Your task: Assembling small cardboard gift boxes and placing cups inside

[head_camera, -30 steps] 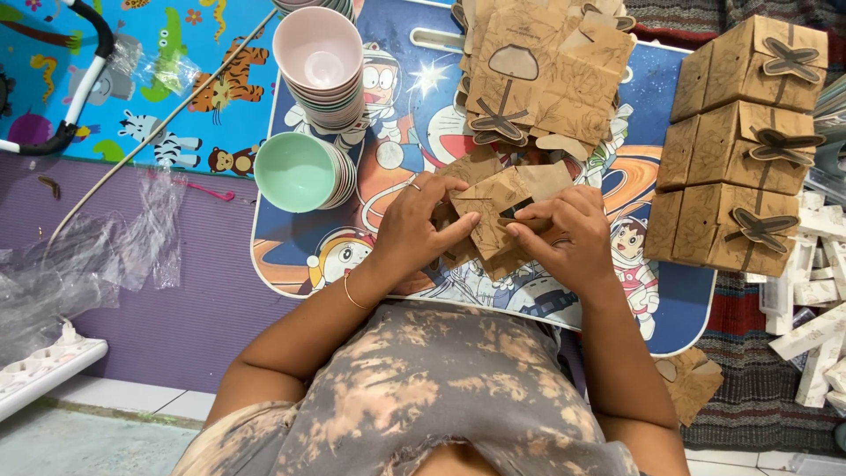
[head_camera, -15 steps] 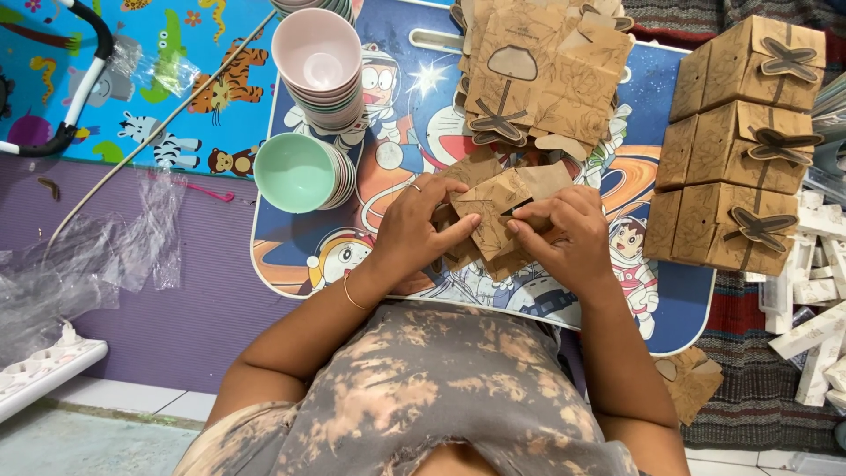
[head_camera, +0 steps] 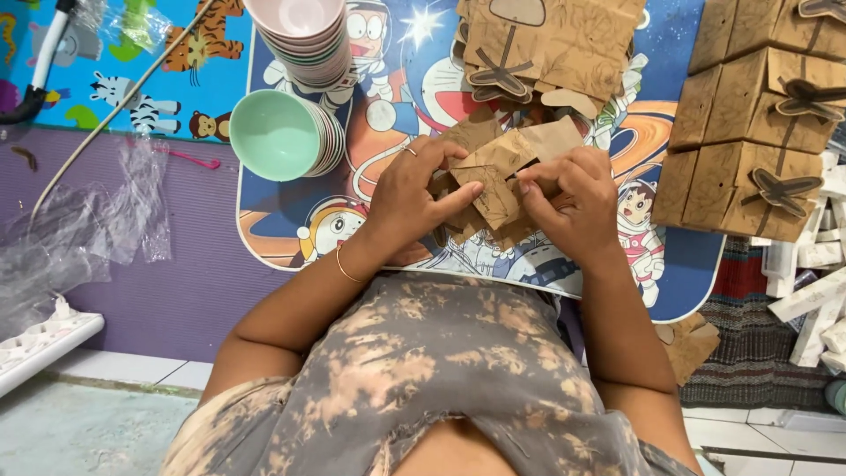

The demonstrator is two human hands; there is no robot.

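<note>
1. change vs. the earlier frames: almost none. both hands stay on the same brown cardboard piece; the fingers look slightly re-set on its flaps, nothing else has shifted.
2. far left: crumpled clear plastic wrap [head_camera: 79,220] lies on the purple mat, well apart from the work.
3. left of centre: a stack of mint bowls [head_camera: 282,134] lies on its side on the cartoon-print tabletop [head_camera: 291,229], with a stack of pink cups [head_camera: 304,35] just behind it.
4. left hand [head_camera: 410,198]: closed on the near-left part of the cardboard box blank [head_camera: 498,172], thumb laid across its face, fingers curled over the upper edge.
5. the blank sits between the two hands, held just above the tabletop, its long axis running roughly left to right, tilted up toward the right. neither hand is clearly nearer; both touch it.
6. right hand [head_camera: 573,207]: pinching the right flap, fingertips meeting the left thumb near the centre fold.
7. behind the hands: a pile of flat brown blanks [head_camera: 546,44].
8. far right: stacked folded brown boxes [head_camera: 758,115] with bow-shaped closures, apart from the hands.
</note>
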